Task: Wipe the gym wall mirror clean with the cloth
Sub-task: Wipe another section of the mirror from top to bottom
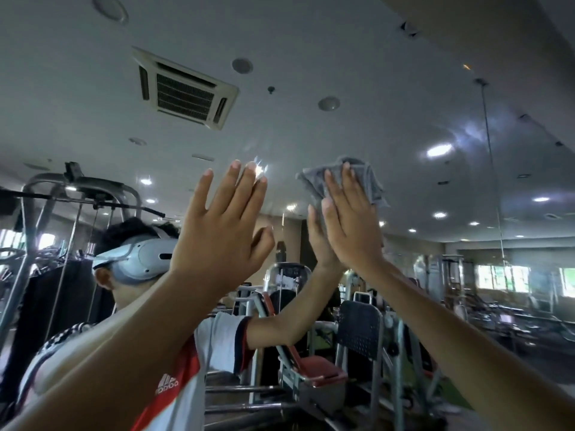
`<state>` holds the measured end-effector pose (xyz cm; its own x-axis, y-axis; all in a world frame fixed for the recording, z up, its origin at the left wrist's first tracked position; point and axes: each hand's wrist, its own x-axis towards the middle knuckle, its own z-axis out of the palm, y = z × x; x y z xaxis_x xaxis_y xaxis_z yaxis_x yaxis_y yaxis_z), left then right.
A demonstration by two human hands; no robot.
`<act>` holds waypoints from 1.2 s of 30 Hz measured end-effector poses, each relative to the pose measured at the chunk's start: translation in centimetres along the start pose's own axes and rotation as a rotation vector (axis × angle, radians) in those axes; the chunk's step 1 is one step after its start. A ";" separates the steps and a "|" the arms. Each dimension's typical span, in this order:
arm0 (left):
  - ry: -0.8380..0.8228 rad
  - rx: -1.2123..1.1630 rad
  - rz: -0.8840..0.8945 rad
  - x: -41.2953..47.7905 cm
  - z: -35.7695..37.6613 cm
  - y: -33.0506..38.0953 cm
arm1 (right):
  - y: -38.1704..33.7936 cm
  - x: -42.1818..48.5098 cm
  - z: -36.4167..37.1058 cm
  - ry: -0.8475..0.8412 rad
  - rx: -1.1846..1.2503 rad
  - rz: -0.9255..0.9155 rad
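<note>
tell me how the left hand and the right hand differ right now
The left hand is bare and holds nothing; the right hand presses a grey cloth against the mirror. The left hand's fingers are spread apart; the right hand's fingers lie close together. Both are raised with straight fingers, backs toward the camera.
</note>
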<state>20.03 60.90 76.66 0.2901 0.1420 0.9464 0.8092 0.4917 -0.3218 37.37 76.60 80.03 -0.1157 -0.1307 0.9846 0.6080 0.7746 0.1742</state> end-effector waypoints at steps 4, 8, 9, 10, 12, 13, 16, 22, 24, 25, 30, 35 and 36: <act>-0.026 -0.009 0.001 -0.3 -0.2 -0.1 | 1.3 -8.7 -0.7 -0.041 -0.074 -0.344; -0.032 0.009 -0.017 -2.0 -0.7 0.5 | 5.8 -9.3 -1.2 0.023 -0.121 -0.173; -0.039 0.009 -0.021 -2.2 -0.8 0.7 | 5.3 -8.0 -1.2 0.060 -0.088 -0.056; -0.043 0.007 -0.023 -2.3 -0.8 0.8 | 4.2 -6.6 -1.1 0.087 -0.045 0.055; -0.036 0.007 -0.027 -2.5 -0.7 0.9 | 1.3 -4.4 -0.7 0.102 0.043 0.227; -0.027 0.010 -0.026 -2.6 -0.6 0.9 | 0.2 -3.9 -0.5 0.102 0.048 0.226; -0.006 0.016 -0.006 -3.0 -0.6 0.6 | -1.5 -5.4 0.2 0.066 -0.028 0.011; -0.032 0.021 0.033 -6.5 -1.2 0.4 | 2.4 -14.4 -0.8 -0.078 -0.151 -0.372; -0.040 0.035 0.068 -7.5 -1.5 0.3 | 4.3 -13.5 -1.4 -0.069 -0.171 -0.311; -0.047 0.041 0.072 -7.7 -1.6 0.3 | 4.2 -12.3 -1.4 -0.017 -0.139 -0.213; -0.080 0.024 0.029 -9.4 -1.7 1.7 | -0.4 -8.6 -0.4 0.109 -0.049 0.195; -0.100 -0.005 0.027 -10.8 -1.8 1.8 | -2.4 -17.1 0.1 -0.061 -0.052 -0.158; -0.106 -0.005 0.024 -10.7 -1.8 1.7 | -2.0 -19.6 -0.2 -0.109 -0.063 -0.260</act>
<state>19.25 58.67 65.92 0.2535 0.2441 0.9360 0.8054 0.4827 -0.3440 38.59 77.47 60.37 -0.3553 -0.2499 0.9007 0.5942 0.6835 0.4240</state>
